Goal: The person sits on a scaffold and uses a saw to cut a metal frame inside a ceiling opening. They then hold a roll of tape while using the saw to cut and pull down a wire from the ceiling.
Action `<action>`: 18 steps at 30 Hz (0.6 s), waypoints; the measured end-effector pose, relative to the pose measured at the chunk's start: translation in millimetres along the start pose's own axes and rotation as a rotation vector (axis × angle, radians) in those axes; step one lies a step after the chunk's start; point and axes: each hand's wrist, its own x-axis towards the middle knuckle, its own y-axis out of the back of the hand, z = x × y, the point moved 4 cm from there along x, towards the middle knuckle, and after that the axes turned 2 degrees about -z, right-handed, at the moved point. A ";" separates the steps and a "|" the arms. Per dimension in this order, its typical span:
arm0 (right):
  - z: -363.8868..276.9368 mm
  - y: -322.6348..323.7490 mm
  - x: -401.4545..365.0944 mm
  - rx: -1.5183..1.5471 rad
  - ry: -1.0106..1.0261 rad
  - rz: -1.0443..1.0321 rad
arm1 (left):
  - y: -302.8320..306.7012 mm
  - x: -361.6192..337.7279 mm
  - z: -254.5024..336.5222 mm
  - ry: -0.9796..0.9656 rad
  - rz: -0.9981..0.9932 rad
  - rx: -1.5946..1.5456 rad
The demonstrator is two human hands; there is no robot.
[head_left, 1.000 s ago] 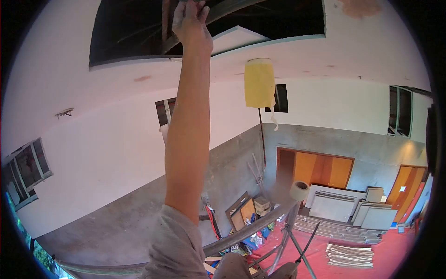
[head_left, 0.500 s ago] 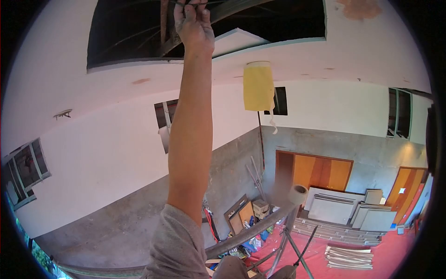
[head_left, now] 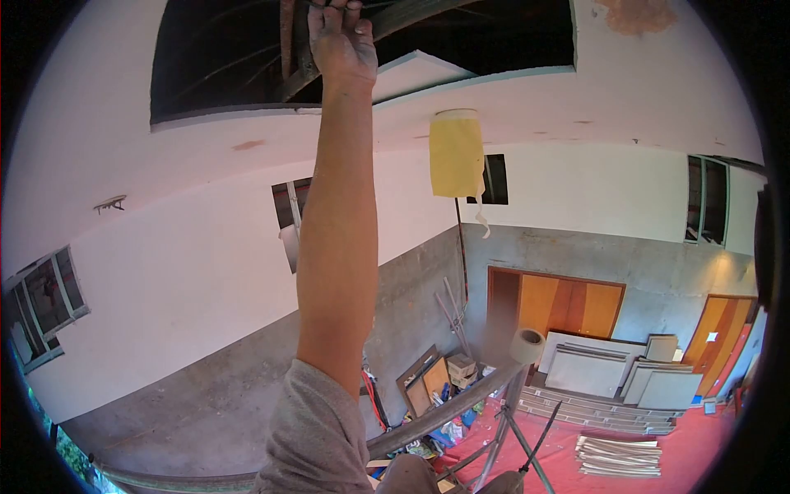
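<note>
My left hand (head_left: 341,41) is raised at the top of the view, at the end of a bare forearm, inside a dark rectangular opening in the ceiling (head_left: 247,152). Its fingers are curled together, palm side towards me, around something thin and dark that I cannot make out. Behind the hand, beams (head_left: 411,18) and thin wires cross the opening. A loose white panel edge (head_left: 420,74) shows just right of the wrist. My right hand is out of view.
A yellow sheet (head_left: 457,156) hangs from the ceiling. Metal bars (head_left: 444,414) and a tape roll (head_left: 527,345) stand near my knees (head_left: 409,473). Far below are stacked boards (head_left: 588,369), piled strips (head_left: 617,456), wooden doors (head_left: 568,303) and a red floor covering (head_left: 568,428).
My left hand sits slightly higher and a little further left in the view, and the ceiling opening has shifted slightly left too. The fingers stay curled.
</note>
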 end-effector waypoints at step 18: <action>34.4 -19.5 -8.2 0.098 -0.077 0.138 | 11.2 -15.7 17.1 0.013 0.017 0.252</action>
